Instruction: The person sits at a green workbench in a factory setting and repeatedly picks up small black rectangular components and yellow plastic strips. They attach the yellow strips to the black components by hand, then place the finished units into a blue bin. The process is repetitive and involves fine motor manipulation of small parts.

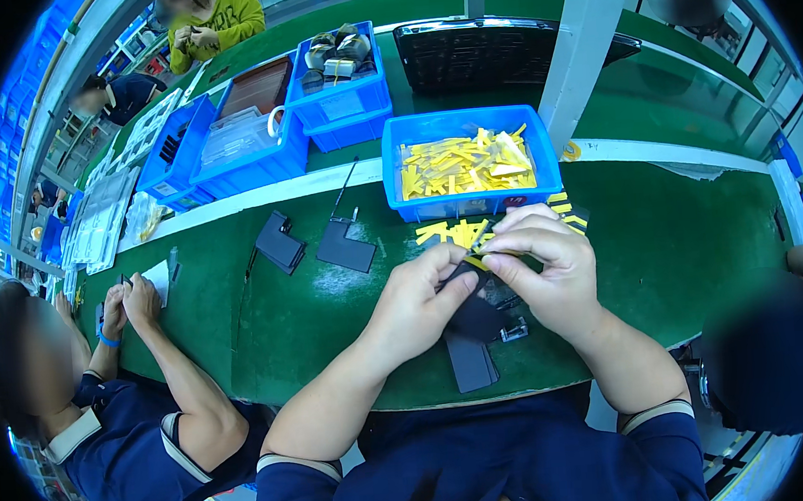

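Holding a dark flat piece (477, 320) on the near side of the blue bin (476, 207), raised over the green bench (320, 349). Gripping it with the left hand (423, 295), closed in a pinch near the upper edge, with thumb pressed to the near face. Meeting it at that same edge with the right hand (548, 257), also closed, with thumb and forefinger brought together just beside a yellow strip (476, 264). Cannot tell whether pinching strip, piece or both (too much hidden behind the fingers).

Looks thin and light, probably stiffish, like sheet or board. Matt, so unlikely to slip much from dry fingers. Might crease or mark at the corners if squeezed hard; to be judged by feel. Best taken by the outer edges, keeping clear of the strip. As for the strip: narrow, near weightless, likely to bend easily, best taken by one end.

Noting loose yellow strips (443, 235) just in front of the bin, with more heaped inside. Also noting, farther to the near side of the bin, a stack of dark plates (470, 367) and a small shiny part (516, 330) beside it. Left of the bin, well apart from both hands: a dark L-shaped plate (280, 244) and a second L-shaped plate (346, 247).
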`<state>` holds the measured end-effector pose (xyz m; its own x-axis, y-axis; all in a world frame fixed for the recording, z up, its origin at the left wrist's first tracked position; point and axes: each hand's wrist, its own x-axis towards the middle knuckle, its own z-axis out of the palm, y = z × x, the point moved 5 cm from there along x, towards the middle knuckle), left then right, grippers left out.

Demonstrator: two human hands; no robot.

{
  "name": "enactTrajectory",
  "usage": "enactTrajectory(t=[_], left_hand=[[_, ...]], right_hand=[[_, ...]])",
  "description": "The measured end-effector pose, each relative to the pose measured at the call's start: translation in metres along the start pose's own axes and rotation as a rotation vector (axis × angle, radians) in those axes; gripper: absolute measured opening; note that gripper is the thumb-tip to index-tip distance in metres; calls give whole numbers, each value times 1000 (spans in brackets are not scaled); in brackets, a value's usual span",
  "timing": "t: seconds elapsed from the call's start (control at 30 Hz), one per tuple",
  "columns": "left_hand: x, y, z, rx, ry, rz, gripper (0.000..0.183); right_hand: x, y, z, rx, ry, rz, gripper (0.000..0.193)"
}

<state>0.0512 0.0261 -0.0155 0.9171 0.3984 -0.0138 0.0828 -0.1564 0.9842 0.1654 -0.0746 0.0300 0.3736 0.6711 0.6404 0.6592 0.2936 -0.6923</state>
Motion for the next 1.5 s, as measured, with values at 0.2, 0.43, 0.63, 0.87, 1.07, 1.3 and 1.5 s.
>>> enactTrajectory(t=[0.2, 0.43, 0.63, 0.87, 1.07, 1.3, 1.5], left_hand=[[-2, 10, 2, -81, -2, 35, 17], [-1, 3, 3, -218, -1, 67, 17], [-1, 1, 3, -191, -25, 38, 18], [-2, 4, 3, -198, -6, 63, 19], [-2, 0, 3, -229, 8, 58, 18], [-2, 0, 0, 34, 10, 20, 19], [1, -10, 1, -165, 85, 133, 17]], right_hand=[[-1, 6, 3, -32, 5, 60, 11], [-2, 11, 1, 24, -63, 130, 14], [-3, 10, 3, 23, -63, 140, 13], [-1, 4, 3, -82, -5, 17, 11], [-2, 8, 6, -40, -1, 60, 10], [-4, 11, 9, -18, -26, 84, 10], [0, 7, 9, -35, -44, -49, 12]])
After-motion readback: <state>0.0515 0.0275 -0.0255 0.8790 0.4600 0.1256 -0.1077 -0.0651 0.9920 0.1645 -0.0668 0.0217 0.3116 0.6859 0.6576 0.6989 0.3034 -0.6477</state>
